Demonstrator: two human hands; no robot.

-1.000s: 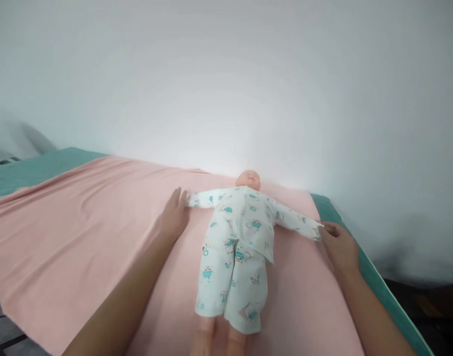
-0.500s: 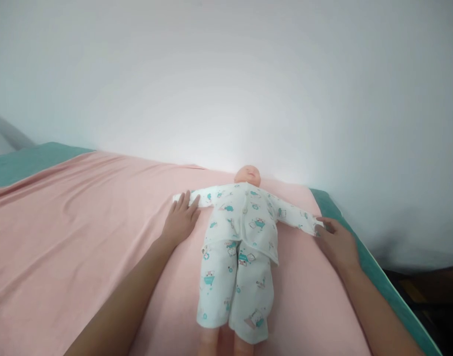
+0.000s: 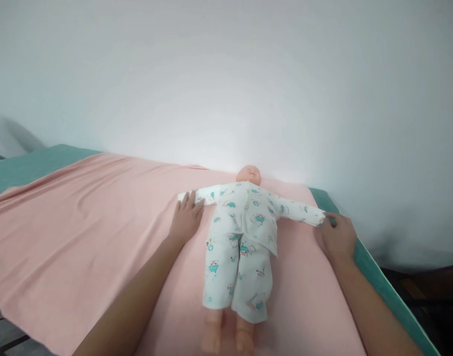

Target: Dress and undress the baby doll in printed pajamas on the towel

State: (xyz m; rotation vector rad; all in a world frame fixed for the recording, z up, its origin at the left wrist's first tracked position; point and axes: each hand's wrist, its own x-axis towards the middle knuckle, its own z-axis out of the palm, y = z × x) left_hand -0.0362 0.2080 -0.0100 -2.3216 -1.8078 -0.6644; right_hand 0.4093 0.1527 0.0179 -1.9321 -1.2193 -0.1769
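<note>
A baby doll [image 3: 249, 174] lies on its back with both arms stretched out sideways and its bare feet toward me. It wears a white long-sleeved top [image 3: 244, 212] and white trousers [image 3: 235, 277], both printed with small teal and brown pictures. My left hand [image 3: 186, 215] rests flat, fingers spread, on the sleeve at the left. At the right, my right hand [image 3: 337, 235] pinches the end of the other sleeve [image 3: 304, 212] between thumb and fingers. The doll's own hands do not show.
Beneath the doll is a pink sheet [image 3: 81, 237] with wrinkles at the left, laid over a teal mattress [image 3: 33, 165]. A pale wall [image 3: 226, 84] rises right behind the doll's head. Past the right edge stands something dark brown [image 3: 433, 287].
The sleeve at the right is now drawn out straighter and a little higher, with my right hand pinching its end. My view has shifted slightly, so the doll's feet now show.
</note>
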